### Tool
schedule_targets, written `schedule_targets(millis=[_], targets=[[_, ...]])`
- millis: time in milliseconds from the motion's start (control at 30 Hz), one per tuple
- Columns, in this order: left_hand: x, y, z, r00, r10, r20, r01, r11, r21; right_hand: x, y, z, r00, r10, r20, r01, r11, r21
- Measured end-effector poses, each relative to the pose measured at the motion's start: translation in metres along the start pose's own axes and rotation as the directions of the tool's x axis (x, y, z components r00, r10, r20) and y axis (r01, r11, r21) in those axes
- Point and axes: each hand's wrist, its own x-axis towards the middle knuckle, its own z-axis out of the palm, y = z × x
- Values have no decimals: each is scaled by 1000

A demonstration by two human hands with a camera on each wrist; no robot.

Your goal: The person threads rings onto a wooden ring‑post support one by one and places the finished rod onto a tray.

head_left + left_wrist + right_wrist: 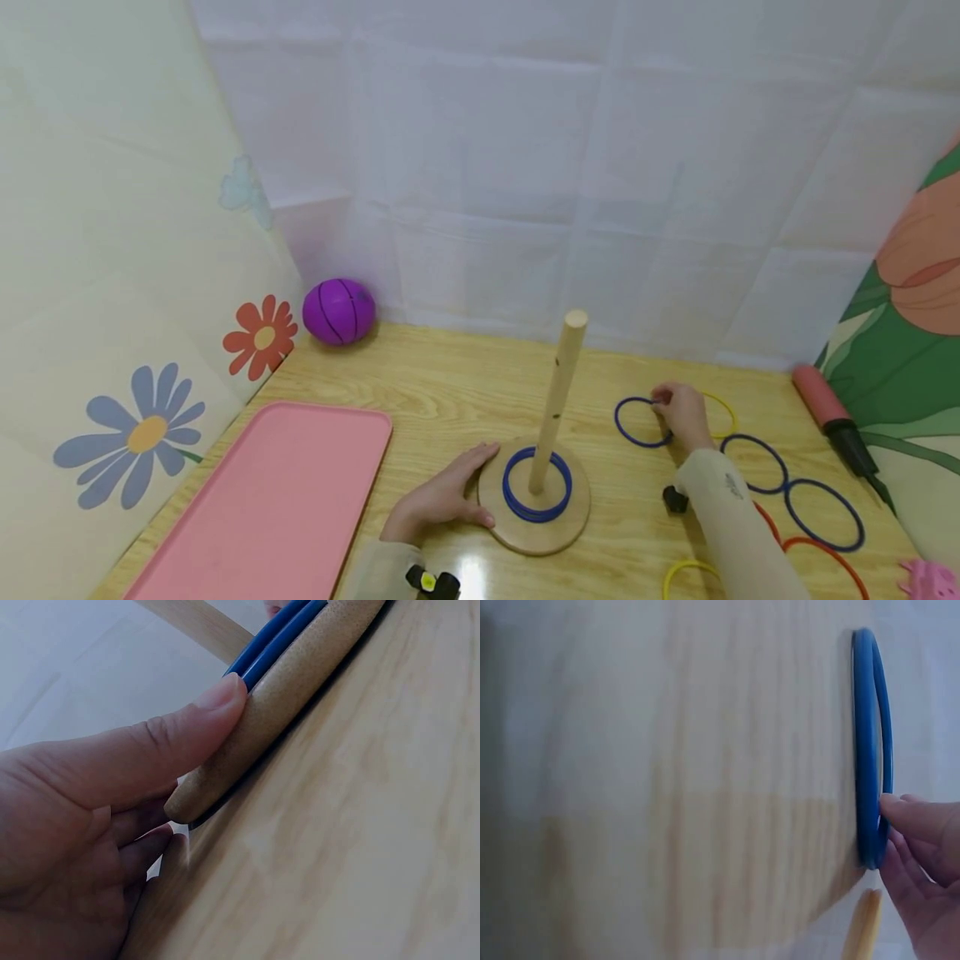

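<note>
Right hand (pixel 681 412) of the person is pinching one thin, smooth blue ring (pixel 865 750) at its edge, between the thumb and the fingers. This ring is staying low at the pale wood-grain table (pixel 442 367), to the right of the upright round wooden post (pixel 558 400) and well apart from it; whether its whole edge is touching the surface, I cannot tell. Left hand (pixel 446 492) is spreading its thumb away from its fingers, and it is touching the rim of the round flat wooden base (pixel 535 537). On this base, some stacked blue rings (pixel 536 516) are lying around the foot of the post.

Just beside the right hand, one thin yellow ring (pixel 736 417) is lying, partly hidden. Nearer to the person, two other blue rings (pixel 786 485) are touching each other, and red rings (pixel 825 544) are showing beside the pale sleeve (pixel 738 525). One pink rectangular tray (pixel 277 500) is lying on the left side, and one purple ball with black lines (pixel 339 312) is resting behind it.
</note>
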Motion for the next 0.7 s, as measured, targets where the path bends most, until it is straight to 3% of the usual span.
schedule_targets(millis=[267,700], targets=[[0,2,0,1000,4,-1,-4,1000,8,-2,-5,-1,999,12,52,-9,999,-54],[-1,5,-2,1000,-20,12,20,1000,9,-9,-11,-3,1000,16,24,-16,1000,-18]])
